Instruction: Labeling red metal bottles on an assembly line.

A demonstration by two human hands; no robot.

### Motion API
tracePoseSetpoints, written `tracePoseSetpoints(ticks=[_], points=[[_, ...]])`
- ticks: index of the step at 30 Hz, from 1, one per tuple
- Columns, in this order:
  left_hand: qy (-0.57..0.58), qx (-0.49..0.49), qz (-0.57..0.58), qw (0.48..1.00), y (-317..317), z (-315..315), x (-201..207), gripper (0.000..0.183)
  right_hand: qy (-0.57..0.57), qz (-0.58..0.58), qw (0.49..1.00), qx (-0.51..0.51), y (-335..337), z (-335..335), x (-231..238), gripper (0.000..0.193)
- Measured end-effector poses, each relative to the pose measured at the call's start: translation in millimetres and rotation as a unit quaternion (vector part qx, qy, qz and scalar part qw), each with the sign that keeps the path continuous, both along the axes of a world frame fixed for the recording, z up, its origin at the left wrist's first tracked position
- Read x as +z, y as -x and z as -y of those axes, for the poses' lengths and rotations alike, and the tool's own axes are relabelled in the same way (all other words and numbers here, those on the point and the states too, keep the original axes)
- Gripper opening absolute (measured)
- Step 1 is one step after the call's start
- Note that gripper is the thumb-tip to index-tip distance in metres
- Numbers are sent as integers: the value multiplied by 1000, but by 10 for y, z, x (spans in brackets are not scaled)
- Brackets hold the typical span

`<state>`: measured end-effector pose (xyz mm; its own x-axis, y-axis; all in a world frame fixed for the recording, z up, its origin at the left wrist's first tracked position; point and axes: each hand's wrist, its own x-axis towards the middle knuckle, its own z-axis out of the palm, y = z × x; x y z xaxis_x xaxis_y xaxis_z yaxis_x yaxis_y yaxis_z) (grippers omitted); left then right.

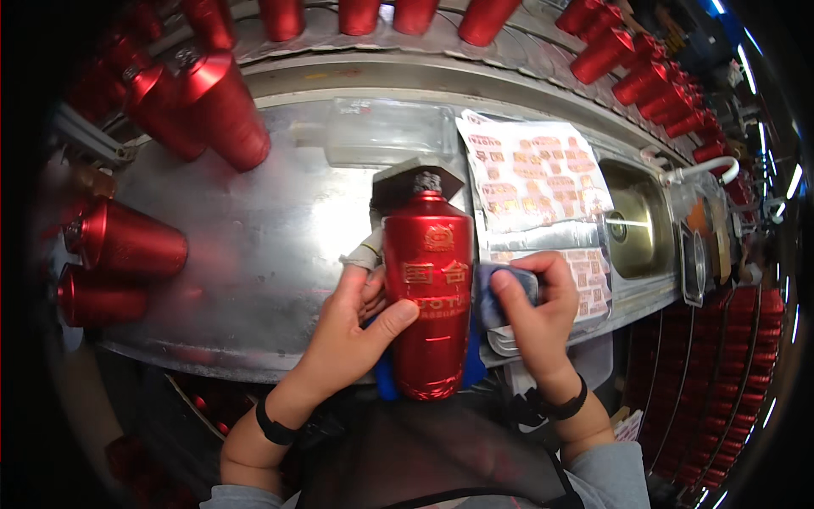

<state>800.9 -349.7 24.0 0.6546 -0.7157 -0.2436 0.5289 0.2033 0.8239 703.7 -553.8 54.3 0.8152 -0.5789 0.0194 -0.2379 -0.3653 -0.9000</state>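
Observation:
A glossy red bottle (pixel 431 360) with gold lettering lies with its neck pointing away from me, at the near edge of the metal table. My left hand (pixel 343 331) grips its left side, thumb across the front and fingers partly hidden behind; a pale wrap (pixel 365 253) shows by the fingertips. In my right hand (pixel 543 318) is a blue-grey pad (pixel 490 297), pinched between thumb and fingers just right of the bottle. A dark angular block (pixel 392 192) sits behind the neck. Blue cloth (pixel 386 377) shows under the bottle's base.
Printed sticker sheets (pixel 538 174) lie to the right, before a steel sink (pixel 640 259) with a white faucet (pixel 721 167). A clear glass bottle (pixel 390 136) lies ahead. More red bottles (pixel 225 110) stand at left and along the far conveyor (pixel 381 76); stacked ones (pixel 721 373) fill the right.

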Motion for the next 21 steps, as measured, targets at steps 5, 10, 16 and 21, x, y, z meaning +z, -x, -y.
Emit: tracePoseSetpoints(ticks=[5,10,16,21], points=[[-16,-8,14,1000,27,-1,-31,79,-56,94,993,52,-86,-69,168,19],[-75,64,141,985,157,28,-13,69,-94,37,995,8,-227,112,6,16],[-166,89,476,859,13,-14,-13,50,49,94,988,111,-194,-24,106,18],[-222,68,550,802,-23,-66,-78,49,-151,56,987,12,-125,128,22,18]])
